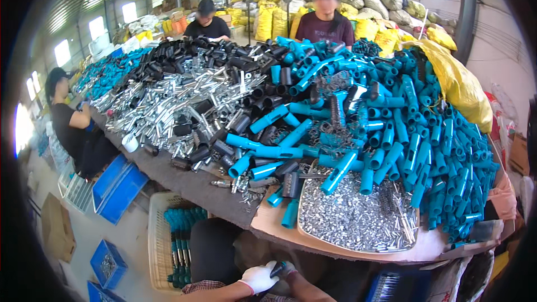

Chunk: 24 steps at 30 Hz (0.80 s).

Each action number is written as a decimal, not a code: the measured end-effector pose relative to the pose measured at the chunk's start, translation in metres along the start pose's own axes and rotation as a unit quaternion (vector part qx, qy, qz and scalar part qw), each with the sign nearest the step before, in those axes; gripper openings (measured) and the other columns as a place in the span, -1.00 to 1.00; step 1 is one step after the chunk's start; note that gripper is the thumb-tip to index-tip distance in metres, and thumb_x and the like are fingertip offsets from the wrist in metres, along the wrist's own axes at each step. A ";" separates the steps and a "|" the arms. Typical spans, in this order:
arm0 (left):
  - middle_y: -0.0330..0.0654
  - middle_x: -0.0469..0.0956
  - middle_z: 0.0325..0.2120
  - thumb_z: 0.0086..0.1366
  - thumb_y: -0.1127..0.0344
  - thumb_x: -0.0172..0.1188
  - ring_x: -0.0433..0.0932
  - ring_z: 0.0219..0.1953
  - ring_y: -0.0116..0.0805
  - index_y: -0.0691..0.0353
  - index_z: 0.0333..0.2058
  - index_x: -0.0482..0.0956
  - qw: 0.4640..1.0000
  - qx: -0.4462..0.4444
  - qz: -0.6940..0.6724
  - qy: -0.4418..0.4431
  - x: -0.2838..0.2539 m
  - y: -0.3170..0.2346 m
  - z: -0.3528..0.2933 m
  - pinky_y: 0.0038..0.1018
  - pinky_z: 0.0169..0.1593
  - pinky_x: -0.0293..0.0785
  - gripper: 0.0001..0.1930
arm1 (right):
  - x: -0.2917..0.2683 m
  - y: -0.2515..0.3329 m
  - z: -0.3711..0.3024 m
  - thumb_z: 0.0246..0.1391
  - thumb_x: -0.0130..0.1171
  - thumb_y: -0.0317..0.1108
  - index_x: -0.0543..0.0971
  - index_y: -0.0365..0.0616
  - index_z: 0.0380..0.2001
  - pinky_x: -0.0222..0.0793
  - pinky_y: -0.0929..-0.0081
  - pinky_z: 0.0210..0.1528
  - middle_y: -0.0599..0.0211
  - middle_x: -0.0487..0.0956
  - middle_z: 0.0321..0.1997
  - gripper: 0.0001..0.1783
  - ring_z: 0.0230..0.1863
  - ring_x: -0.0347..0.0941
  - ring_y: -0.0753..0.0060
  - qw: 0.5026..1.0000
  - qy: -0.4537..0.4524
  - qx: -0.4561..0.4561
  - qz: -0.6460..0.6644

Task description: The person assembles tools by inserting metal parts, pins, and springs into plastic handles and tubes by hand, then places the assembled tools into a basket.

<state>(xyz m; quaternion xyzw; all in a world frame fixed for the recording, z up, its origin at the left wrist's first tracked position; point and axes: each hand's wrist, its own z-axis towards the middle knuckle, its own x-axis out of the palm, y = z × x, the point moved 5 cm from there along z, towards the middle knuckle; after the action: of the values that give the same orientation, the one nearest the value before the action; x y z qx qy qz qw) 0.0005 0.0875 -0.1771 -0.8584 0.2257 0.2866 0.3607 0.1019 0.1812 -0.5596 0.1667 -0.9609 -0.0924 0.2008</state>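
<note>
Dark part [277,269]: held low, between the two hands, its near side covered by the white-gloved fingers.
Left hand [258,278]: fingers closed around the part.
Right hand [288,270]: dark-gloved, set against the part's far side; whether its fingers are clamped cannot be told.
Cream basket [154,240]: seen left of the hands.

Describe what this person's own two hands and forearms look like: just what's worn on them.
The left hand wears a white glove. The right hand seems to have a dark greyish glove, too blurred to be sure. The forearms look bare where they show.
</note>
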 end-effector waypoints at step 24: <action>0.14 0.66 -0.28 0.22 0.16 0.08 0.65 -0.23 0.19 0.25 -0.07 0.50 0.993 -0.003 -0.086 -0.083 0.035 0.021 0.056 -0.02 -0.13 0.55 -0.62 | 0.135 0.114 -0.205 0.08 0.21 -0.08 0.71 -0.27 -0.31 0.47 0.02 -0.03 -0.22 0.65 -0.28 -0.59 -0.18 0.61 -0.20 0.753 -0.196 -0.526 -0.343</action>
<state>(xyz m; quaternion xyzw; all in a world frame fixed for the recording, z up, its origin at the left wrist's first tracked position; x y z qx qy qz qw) -0.0049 0.1099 -0.2424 -0.8490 0.1197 0.3258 0.3985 0.0385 0.2163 -0.2983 0.3318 -0.6574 -0.6763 0.0191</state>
